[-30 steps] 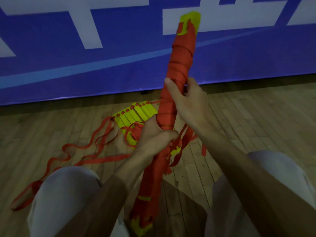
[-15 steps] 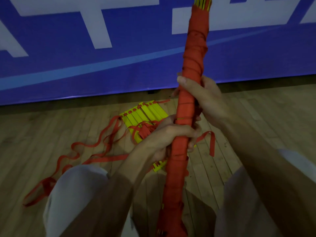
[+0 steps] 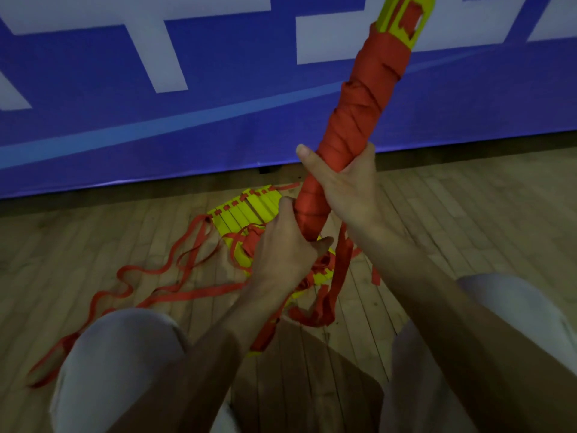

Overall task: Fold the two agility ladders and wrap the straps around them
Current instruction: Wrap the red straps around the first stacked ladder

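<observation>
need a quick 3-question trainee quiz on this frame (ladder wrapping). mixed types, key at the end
1. True or false: the right hand grips the wrapped ladder above the left hand.
2. Where is the second ladder?
A) lying on the floor, unwrapped
B) on the person's lap
C) leaning upright on the banner
3. Fill in: below the hands a loose red ___ hangs from the wrapped ladder.
Key: 1 true; 2 A; 3 strap.
</observation>
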### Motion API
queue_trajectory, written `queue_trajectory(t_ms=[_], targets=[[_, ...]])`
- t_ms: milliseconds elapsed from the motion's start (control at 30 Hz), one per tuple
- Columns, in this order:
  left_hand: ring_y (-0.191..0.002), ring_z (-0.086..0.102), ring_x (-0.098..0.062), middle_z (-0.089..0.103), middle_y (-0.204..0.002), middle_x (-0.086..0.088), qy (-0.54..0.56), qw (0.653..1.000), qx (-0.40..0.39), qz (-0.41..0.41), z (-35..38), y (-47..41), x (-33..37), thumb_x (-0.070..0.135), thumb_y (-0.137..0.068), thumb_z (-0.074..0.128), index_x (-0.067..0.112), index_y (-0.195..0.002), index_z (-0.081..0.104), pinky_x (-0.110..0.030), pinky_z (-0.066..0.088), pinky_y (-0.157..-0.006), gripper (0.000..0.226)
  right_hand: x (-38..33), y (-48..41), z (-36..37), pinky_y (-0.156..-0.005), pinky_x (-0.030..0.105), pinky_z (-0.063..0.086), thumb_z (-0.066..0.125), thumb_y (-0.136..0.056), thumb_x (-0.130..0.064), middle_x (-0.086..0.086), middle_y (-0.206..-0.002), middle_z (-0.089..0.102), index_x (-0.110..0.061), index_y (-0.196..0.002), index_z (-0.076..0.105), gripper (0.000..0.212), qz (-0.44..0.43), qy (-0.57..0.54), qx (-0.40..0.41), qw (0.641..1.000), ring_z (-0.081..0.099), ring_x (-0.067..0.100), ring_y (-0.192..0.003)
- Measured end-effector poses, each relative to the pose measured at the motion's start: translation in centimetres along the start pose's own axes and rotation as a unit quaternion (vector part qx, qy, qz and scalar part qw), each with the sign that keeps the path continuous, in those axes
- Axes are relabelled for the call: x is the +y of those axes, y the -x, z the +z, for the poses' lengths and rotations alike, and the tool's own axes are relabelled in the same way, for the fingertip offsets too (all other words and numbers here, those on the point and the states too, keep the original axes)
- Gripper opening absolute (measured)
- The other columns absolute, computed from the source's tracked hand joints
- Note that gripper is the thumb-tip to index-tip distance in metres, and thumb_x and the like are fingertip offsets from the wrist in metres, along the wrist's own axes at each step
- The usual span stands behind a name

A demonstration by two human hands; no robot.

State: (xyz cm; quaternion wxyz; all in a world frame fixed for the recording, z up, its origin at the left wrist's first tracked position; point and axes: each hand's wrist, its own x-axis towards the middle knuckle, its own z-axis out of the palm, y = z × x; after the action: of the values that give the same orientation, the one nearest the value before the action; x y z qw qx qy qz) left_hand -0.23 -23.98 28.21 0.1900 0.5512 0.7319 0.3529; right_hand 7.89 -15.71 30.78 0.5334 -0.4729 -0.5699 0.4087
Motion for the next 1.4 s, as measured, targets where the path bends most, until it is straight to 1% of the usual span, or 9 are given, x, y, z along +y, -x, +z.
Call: queue_trajectory(t_ms=[200, 367, 533, 700, 833, 967, 1067, 1200, 1400], targets=[[-0.099, 0.064, -0.031, 0.059, -0.118, -0.001, -0.149, 0.986, 0.044, 0.061, -0.1, 0.5, -0.1, 0.025, -0.079, 0.072, 0.022, -0.126, 0.038, -0.036, 0.048, -0.073, 0.058, 1.0, -0.5, -0.2, -0.070, 0.023, 0.049, 0.079, -0.071, -0.056, -0.004, -0.084, 0.059, -0.009, -0.106, 0.059, 0.063, 0.101, -0.083, -0.008, 0.991, 0.063, 0.007, -0.080], [-0.054, 0.057, -0.014, 0.060, -0.071, 0.002, 0.134, 0.987, -0.085, -0.031, -1.4, -0.3, -0.1, 0.008, -0.062, 0.075, 0.020, -0.095, 0.049, -0.026, 0.044, -0.048, 0.043, 0.1, 0.1, -1.0, -0.077, 0.032, 0.055, 0.068, -0.086, -0.050, -0.005, -0.086, 0.068, -0.012, -0.100, 0.064, 0.041, 0.020, 0.018, -0.032, 0.999, 0.066, 0.006, -0.079], [-0.043, 0.051, -0.016, 0.053, -0.065, -0.004, 0.465, 0.852, -0.231, -0.064, -3.0, 0.2, 0.1, -0.009, -0.062, 0.064, 0.009, -0.088, 0.050, -0.023, 0.043, -0.044, 0.034, -2.3, 0.8, -1.6, -0.062, 0.028, 0.045, 0.061, -0.086, -0.057, -0.003, -0.073, 0.063, -0.020, -0.105, 0.064, 0.042, -0.071, 0.061, -0.054, 0.994, 0.057, 0.005, -0.065], [-0.041, 0.047, -0.011, 0.048, -0.066, -0.006, 0.614, 0.687, -0.387, -0.031, -3.2, 0.2, -0.5, 0.004, -0.057, 0.067, 0.004, -0.096, 0.048, -0.019, 0.043, -0.045, 0.043, -3.8, 1.8, -1.0, -0.042, 0.018, 0.042, 0.063, -0.083, -0.046, 0.006, -0.082, 0.072, -0.013, -0.109, 0.057, 0.043, 0.081, -0.159, -0.193, 0.965, 0.057, 0.006, -0.045], [-0.048, 0.055, -0.017, 0.057, -0.061, -0.007, 0.484, 0.781, -0.388, -0.072, -3.7, 0.3, 0.4, 0.020, -0.073, 0.064, 0.005, -0.085, 0.058, -0.022, 0.047, -0.050, 0.020, -3.5, 1.6, -1.2, -0.040, 0.016, 0.043, 0.069, -0.086, -0.037, -0.009, -0.058, 0.061, -0.014, -0.093, 0.062, 0.026, 0.141, -0.138, -0.151, 0.969, 0.054, 0.001, -0.042], [-0.061, 0.063, -0.021, 0.066, -0.074, -0.010, 0.331, 0.899, -0.255, -0.127, -2.7, 0.2, 1.1, 0.013, -0.083, 0.071, 0.006, -0.092, 0.063, -0.029, 0.054, -0.061, 0.014, -2.4, 0.6, -1.3, -0.051, 0.018, 0.050, 0.081, -0.077, -0.030, -0.007, -0.066, 0.059, -0.019, -0.084, 0.061, 0.024, 0.134, -0.139, -0.078, 0.978, 0.059, 0.002, -0.055], [-0.073, 0.066, -0.018, 0.068, -0.086, 0.001, 0.129, 0.982, -0.118, -0.070, -1.5, 0.1, 0.6, 0.026, -0.076, 0.077, 0.020, -0.105, 0.056, -0.034, 0.054, -0.066, 0.036, -2.0, 0.6, -1.2, -0.054, 0.018, 0.050, 0.082, -0.076, -0.029, -0.008, -0.067, 0.058, -0.019, -0.081, 0.058, 0.027, 0.131, -0.138, -0.041, 0.981, 0.059, 0.001, -0.057], [-0.090, 0.062, -0.021, 0.062, -0.101, 0.006, -0.094, 0.995, -0.019, -0.006, -0.9, 0.1, -0.1, 0.048, -0.066, 0.078, 0.028, -0.116, 0.043, -0.035, 0.050, -0.073, 0.065, -2.0, 0.8, -1.6, -0.036, 0.017, 0.031, 0.075, -0.084, -0.037, -0.006, -0.061, 0.048, -0.022, -0.078, 0.056, 0.024, 0.243, -0.195, -0.060, 0.948, 0.039, 0.002, -0.038], [-0.076, 0.065, -0.025, 0.066, -0.084, -0.001, -0.043, 0.998, -0.002, -0.037, -0.8, -0.1, -0.9, 0.024, -0.066, 0.078, 0.020, -0.102, 0.053, -0.041, 0.055, -0.066, 0.044, -1.9, 1.4, -1.9, -0.042, 0.017, 0.028, 0.069, -0.090, -0.019, -0.004, -0.061, 0.052, -0.012, -0.089, 0.060, 0.011, 0.201, -0.120, -0.106, 0.966, 0.038, 0.002, -0.040]])
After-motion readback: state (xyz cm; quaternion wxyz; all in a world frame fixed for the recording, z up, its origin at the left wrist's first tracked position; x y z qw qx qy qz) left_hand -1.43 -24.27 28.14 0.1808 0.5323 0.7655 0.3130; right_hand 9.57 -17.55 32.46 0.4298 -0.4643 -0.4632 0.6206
